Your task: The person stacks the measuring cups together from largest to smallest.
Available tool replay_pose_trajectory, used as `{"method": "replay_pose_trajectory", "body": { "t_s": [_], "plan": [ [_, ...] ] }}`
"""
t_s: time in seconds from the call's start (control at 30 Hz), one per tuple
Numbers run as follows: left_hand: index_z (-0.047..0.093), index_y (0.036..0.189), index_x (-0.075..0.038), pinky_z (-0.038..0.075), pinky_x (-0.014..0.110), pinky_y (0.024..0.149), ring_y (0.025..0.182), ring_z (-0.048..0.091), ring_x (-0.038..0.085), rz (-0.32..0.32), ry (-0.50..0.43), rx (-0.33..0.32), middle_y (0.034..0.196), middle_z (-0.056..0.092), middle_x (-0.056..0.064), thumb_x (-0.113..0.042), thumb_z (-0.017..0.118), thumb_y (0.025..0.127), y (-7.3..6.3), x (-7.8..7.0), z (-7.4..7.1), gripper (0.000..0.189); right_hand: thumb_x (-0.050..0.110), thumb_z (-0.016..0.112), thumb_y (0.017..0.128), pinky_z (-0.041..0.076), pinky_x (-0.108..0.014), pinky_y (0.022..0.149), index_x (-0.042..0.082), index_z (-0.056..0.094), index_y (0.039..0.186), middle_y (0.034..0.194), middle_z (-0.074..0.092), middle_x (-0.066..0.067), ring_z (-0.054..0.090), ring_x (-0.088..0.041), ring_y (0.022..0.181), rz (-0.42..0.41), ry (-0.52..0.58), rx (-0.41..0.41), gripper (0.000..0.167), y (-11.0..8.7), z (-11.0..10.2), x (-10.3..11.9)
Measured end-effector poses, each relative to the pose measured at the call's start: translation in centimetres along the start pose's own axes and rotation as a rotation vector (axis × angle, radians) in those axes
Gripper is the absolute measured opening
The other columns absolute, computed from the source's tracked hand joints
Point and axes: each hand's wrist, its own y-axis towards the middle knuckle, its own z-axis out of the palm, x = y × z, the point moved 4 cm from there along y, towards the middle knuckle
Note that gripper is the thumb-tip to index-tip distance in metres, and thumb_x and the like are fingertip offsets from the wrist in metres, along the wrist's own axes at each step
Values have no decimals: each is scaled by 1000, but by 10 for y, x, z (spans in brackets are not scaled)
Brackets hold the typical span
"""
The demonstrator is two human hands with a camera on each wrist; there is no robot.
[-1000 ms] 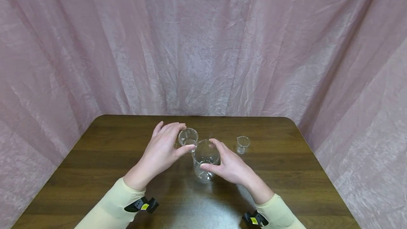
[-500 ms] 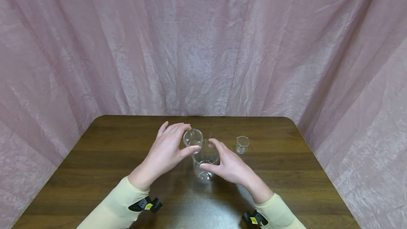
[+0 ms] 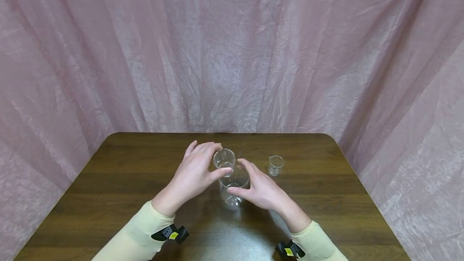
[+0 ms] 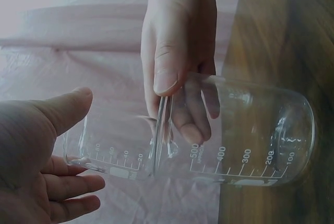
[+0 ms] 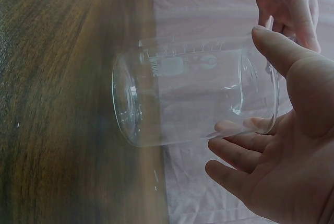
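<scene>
My left hand (image 3: 197, 174) grips a clear glass beaker (image 3: 224, 157) by its rim, thumb on the near side and fingers on the far side. This beaker is upright, its base at the mouth of a larger glass beaker (image 3: 232, 200). Printed marks up to 500 show on the larger beaker (image 4: 250, 135) in the left wrist view. My right hand (image 3: 262, 188) holds that larger beaker near its rim, thumb and fingers round opposite sides. In the right wrist view the right hand (image 5: 297, 130) partly hides the rim. Whether the two beakers touch is hard to tell.
A small glass beaker (image 3: 276, 166) with a spout stands on the brown wooden table (image 3: 326, 212), to the right of my right hand. Pink curtains (image 3: 232, 51) hang behind the table and at both sides.
My left hand has moved right with its beaker, from the left side of the larger beaker to over its mouth. The right hand and the larger beaker have stayed put.
</scene>
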Motion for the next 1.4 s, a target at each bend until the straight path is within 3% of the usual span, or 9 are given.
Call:
{"method": "replay_pose_trajectory", "body": {
  "t_s": [0.37,0.97,1.2,1.4],
  "plan": [
    [68,136,-5,25,67,128,141,60,34,-4,-32,28,140,72,11,-41,94,90,1,-3,7,64,56,87,93,50,-56,113,22,48,161,152,61,-7,62,-29,137,-4,-25,-9,85,1,0,-1],
    [69,132,-5,27,69,127,143,59,35,4,-81,66,147,68,15,-40,93,91,2,-2,18,58,61,85,93,45,-60,119,7,44,165,163,53,-19,55,-38,146,33,-48,-14,100,0,1,-2],
    [69,131,-5,30,69,125,141,60,37,6,-86,80,147,67,16,-40,92,92,2,0,23,58,61,85,93,47,-57,118,14,44,166,162,54,-13,58,-33,143,23,-46,-13,96,0,0,-2],
    [69,132,-5,30,69,126,142,59,38,-3,-106,107,149,66,17,-41,91,93,3,0,26,58,62,84,93,47,-59,117,11,42,167,163,53,-16,62,-35,138,31,-44,-10,99,-1,0,-2]
  ]
}}
